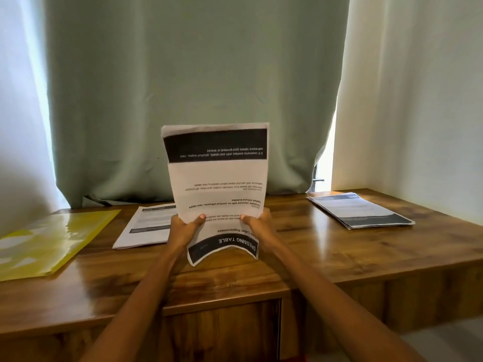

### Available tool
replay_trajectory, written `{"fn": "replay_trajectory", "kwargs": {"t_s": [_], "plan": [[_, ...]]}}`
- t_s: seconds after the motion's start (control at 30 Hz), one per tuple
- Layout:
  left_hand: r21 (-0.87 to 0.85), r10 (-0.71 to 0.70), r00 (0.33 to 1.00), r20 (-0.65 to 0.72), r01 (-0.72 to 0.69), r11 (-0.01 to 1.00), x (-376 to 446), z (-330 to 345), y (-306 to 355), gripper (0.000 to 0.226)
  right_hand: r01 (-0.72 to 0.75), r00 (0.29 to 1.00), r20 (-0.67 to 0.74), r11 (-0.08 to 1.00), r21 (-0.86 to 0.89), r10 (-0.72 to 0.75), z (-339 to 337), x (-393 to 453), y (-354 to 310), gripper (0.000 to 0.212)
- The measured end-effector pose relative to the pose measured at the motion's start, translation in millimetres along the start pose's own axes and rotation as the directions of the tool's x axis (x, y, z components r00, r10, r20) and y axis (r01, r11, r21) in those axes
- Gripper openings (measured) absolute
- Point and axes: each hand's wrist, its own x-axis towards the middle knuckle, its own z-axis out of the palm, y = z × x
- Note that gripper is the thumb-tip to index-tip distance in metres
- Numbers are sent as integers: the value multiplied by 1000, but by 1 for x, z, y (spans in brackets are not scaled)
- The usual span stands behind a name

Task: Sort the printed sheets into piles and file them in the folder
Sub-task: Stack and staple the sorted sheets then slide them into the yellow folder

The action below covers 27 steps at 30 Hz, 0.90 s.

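Right now both hands hold a stack of white printed sheets with black header bands [217, 176] upright over the middle of the brown wooden desk [326, 254], its print upside down to the camera. The left hand [184, 229] grips the stack's lower left edge, thumb curled over the front face, and the right hand [257, 226] does the same on the lower right edge; the other fingers are hidden behind the paper. The bottom edge of the stack bows forward near the desk top, though whether it touches the wood cannot be told.

Two piles already lie flat on the desk: a white printed pile [146, 226] just behind the left hand, partly hidden by the held stack, and a second printed pile with a dark band [360, 210] well apart at the right rear corner. A glossy yellow plastic folder [52, 241] lies flat at the left side, seemingly shut, with none of the piles in it.

By the look of it, sorting is in hand and filing is not yet begun; the hands seem to be squaring or gathering the held sheets on edge. The next move likely calls for reading the heading, then laying the stack on a matching pile or a bare part of the desk, keeping the loose sheets pinched together so that none slips out.
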Motion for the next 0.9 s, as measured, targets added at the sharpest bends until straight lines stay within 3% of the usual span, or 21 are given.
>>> {"fn": "replay_trajectory", "kwargs": {"t_s": [0.13, 0.33, 0.53, 0.63, 0.73, 0.9], "plan": [[11, 46, 998, 38, -46, 999, 5, -1, 14, 37, 75, 997, -22, 994, -77, -77, -3, 7, -14, 16], [-15, -109, 993, 41, 109, 994, -7, -2, -17, 41, -57, 998, -25, 998, -5, 57, -5, -3, 14, 20], [-52, 10, 1000, -9, -10, 999, 9, -13, 8, 26, -89, 994, -46, 981, 170, 98, -6, 17, -11, 27], [-243, -20, 998, -58, 5, 970, 19, -17, 10, 18, -152, 986, -19, 927, 343, 168, -3, 19, -13, 32], [-529, -168, 986, -20, 132, 838, 17, -5, 0, 11, -203, 976, 30, 859, 469, 214, 6, 19, -5, 35], [-649, -269, 963, 16, 214, 730, -5, 47, -9, 28, -220, 972, 47, 828, 516, 229, 34, 18, 6, 35]]}}
